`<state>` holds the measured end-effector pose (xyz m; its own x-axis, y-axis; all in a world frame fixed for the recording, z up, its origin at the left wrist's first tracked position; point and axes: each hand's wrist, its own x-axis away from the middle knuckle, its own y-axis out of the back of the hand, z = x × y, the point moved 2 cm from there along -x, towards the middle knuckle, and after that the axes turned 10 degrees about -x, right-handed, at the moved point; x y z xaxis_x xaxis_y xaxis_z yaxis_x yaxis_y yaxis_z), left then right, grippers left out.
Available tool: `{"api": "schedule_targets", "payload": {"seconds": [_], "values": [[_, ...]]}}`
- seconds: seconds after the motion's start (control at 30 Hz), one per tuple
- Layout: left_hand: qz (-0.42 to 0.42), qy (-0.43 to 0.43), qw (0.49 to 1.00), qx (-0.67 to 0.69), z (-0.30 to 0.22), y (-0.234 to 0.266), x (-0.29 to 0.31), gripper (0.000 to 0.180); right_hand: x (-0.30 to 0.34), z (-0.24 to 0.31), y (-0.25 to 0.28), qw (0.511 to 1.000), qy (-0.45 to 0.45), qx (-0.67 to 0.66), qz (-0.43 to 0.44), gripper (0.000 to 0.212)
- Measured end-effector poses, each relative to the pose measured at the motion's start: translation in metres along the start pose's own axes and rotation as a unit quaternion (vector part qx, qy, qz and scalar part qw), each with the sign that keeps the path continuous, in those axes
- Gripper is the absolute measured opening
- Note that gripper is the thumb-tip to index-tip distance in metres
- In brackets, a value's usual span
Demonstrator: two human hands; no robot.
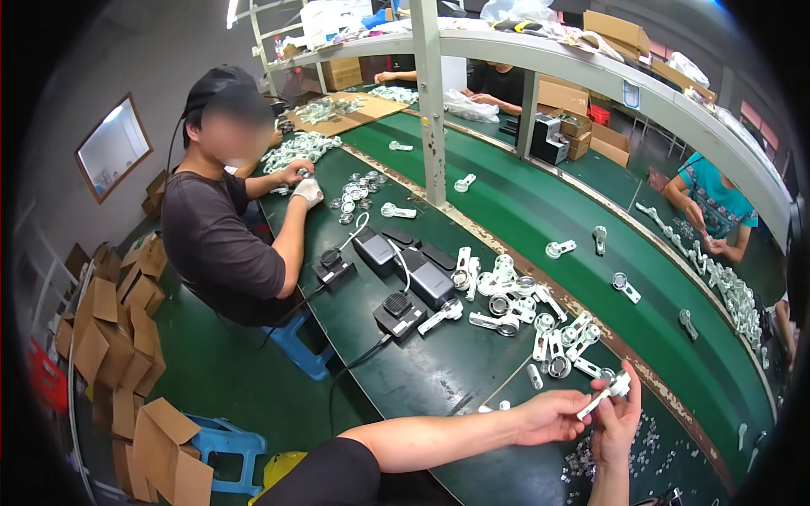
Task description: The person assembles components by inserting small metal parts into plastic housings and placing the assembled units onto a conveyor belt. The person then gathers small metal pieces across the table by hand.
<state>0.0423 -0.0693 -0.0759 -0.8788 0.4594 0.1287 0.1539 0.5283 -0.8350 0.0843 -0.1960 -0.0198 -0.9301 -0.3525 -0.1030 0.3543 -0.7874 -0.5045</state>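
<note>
Over the near right of the dark green table, both my hands are on one white plastic part with a round head and a flat arm (597, 403). My right hand (620, 422) grips it near the round head, thumb against it. The fingers of my left hand (548, 417) are closed at the other end of the arm. Just beyond lies a loose heap of similar white parts (582, 329), some with metal rings. Many tiny shiny pieces (650, 447) are scattered on the table beside and under my hands.
Dark boxy devices with cables (401, 314) stand left of the heap. A green conveyor belt (523, 202) carries spaced white parts behind a metal post (430, 110). A co-worker (224, 211) sits at left; others work across the belt. Cardboard boxes (101, 329) and blue stools (228, 447) fill the left floor.
</note>
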Motion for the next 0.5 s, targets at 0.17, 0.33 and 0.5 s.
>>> {"api": "schedule_targets", "payload": {"seconds": [0.17,0.33,0.5], "values": [[-0.163,-0.287,0.835,-0.44,-0.015,-0.016,0.009,0.018,0.005,0.006,-0.001,1.0,0.012,0.018,-0.021,0.046],[-0.124,-0.32,0.813,-0.471,-0.026,-0.003,0.01,0.028,-0.003,0.008,-0.004,0.999,-0.004,-0.047,-0.01,0.046],[-0.307,-0.319,0.755,-0.484,-0.072,0.008,0.016,0.055,-0.066,0.062,0.098,0.94,0.188,0.252,-0.133,0.046]]}}
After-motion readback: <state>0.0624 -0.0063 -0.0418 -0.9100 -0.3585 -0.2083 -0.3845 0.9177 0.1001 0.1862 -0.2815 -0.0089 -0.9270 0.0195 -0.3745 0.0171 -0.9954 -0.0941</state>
